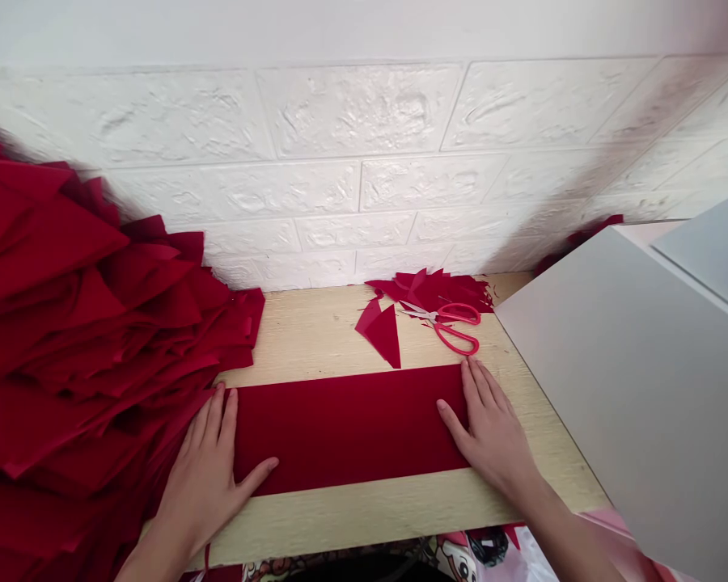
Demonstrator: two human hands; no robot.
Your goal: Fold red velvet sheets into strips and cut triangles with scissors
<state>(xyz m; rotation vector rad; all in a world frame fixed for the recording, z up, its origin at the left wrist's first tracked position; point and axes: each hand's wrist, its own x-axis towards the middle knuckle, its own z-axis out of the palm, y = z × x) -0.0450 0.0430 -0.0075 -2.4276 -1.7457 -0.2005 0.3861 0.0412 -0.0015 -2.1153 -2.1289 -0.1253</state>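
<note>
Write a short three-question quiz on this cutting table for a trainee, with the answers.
1. True or false: the red-handled scissors lie on the wooden tabletop, held by neither hand.
2. Multiple choice: which hand is nearer the scissors? A. the left hand; B. the right hand.
3. Short answer: what do the two hands lie flat on?

Key: 1. True. 2. B. 3. The dark red fabric strip, one hand at each end.
</note>
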